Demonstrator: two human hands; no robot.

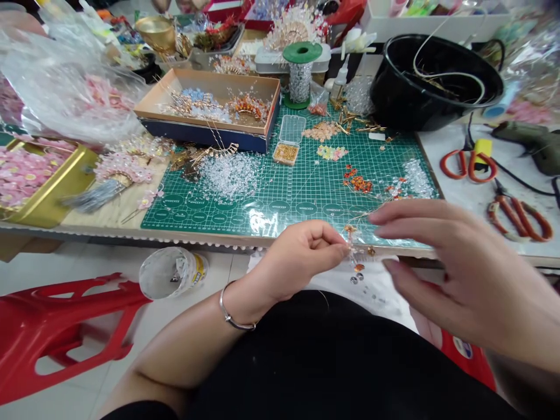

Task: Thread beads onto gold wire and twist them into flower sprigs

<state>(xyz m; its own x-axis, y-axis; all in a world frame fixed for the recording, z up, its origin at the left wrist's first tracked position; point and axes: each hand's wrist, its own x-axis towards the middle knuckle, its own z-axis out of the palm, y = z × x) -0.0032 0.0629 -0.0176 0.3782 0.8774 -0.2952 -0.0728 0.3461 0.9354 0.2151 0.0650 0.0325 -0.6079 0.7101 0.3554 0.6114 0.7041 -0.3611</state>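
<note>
Beaded wire [356, 251] pinched in left hand [301, 256] fingertips, wrist bent, just off green cutting mat [280, 201] edge; right hand [455, 262] open wide, fingers extended beside wire, not gripping.

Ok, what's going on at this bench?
A person's left hand pinches a thin beaded wire at the edge of a green cutting mat, and the open right hand hovers beside it. Loose clear beads and orange beads lie on the mat.
</note>
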